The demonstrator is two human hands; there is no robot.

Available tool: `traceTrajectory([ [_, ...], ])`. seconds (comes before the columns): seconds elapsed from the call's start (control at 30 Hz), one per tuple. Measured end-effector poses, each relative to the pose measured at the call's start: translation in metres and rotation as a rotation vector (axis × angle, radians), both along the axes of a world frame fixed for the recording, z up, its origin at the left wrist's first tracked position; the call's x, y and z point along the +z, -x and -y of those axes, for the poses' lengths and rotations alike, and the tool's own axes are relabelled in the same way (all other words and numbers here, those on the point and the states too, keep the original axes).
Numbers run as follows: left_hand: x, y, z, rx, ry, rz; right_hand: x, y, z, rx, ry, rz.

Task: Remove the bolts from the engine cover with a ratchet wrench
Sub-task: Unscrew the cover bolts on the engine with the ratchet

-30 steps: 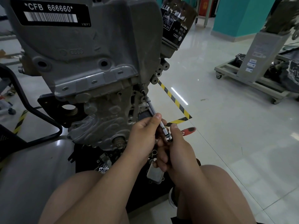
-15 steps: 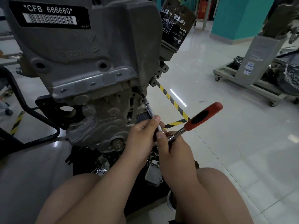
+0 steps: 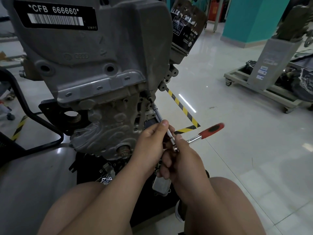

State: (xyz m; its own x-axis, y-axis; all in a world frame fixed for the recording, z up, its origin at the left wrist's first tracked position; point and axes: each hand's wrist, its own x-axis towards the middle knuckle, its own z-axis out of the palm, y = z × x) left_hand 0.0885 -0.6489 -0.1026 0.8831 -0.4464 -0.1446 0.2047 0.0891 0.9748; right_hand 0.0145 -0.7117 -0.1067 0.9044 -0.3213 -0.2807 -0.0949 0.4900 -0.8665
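A grey engine cover (image 3: 94, 53) with a barcode label fills the upper left. A bolt (image 3: 149, 99) sticks out at its lower right edge, and the ratchet's long steel extension (image 3: 160, 118) runs from it down to the ratchet head. My left hand (image 3: 150, 143) pinches the extension between thumb and fingertips. My right hand (image 3: 179, 163) grips the ratchet head, thumb on top. The red and black ratchet handle (image 3: 210, 130) sticks out to the right, blurred.
A black oil filter (image 3: 186, 29) hangs on the engine's right. Loose metal parts (image 3: 160, 185) lie on a dark mat under my hands. Yellow-black floor tape (image 3: 183, 107) runs behind the tool. A grey wheeled stand (image 3: 264, 85) sits far right, a black frame (image 3: 42, 119) left.
The ratchet handle swung from hidden behind my right hand up to the right, then back down a little. Both hands stay on the tool in the same place.
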Motion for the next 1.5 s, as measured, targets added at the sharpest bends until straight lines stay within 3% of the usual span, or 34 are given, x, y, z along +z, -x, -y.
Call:
traceTrajectory([
  [0.07, 0.0, 0.0, 0.001, -0.004, -0.024, -0.021, 0.005, 0.0, 0.002, 0.076, -0.337, 0.018],
  [0.13, -0.001, -0.001, 0.002, -0.015, -0.011, -0.036, 0.006, 0.001, 0.004, 0.136, -0.496, 0.037],
  [0.43, 0.002, -0.004, 0.001, -0.069, 0.047, -0.002, 0.008, 0.008, 0.018, 0.366, -0.804, 0.073],
  [0.5, 0.002, -0.002, 0.001, -0.035, 0.039, 0.019, 0.008, 0.008, 0.016, 0.339, -0.721, 0.014],
  [0.67, -0.003, 0.002, 0.001, 0.032, 0.005, 0.06, -0.007, 0.01, 0.006, 0.07, -0.217, -0.169],
  [0.87, -0.001, 0.002, -0.001, 0.033, 0.002, 0.059, -0.009, 0.008, 0.003, -0.008, -0.092, -0.145],
  [1.07, 0.002, 0.002, -0.001, 0.037, 0.001, 0.035, -0.016, 0.01, -0.003, -0.292, 0.368, -0.054],
  [1.2, 0.006, 0.003, -0.001, 0.036, 0.004, 0.013, -0.012, 0.012, -0.003, -0.328, 0.612, -0.008],
  [1.37, 0.015, 0.002, -0.008, -0.012, 0.022, -0.015, 0.003, 0.011, -0.003, -0.309, 0.615, -0.014],
  [1.5, 0.02, 0.001, -0.016, -0.062, 0.043, -0.019, 0.018, 0.012, -0.013, -0.254, 0.364, -0.038],
])
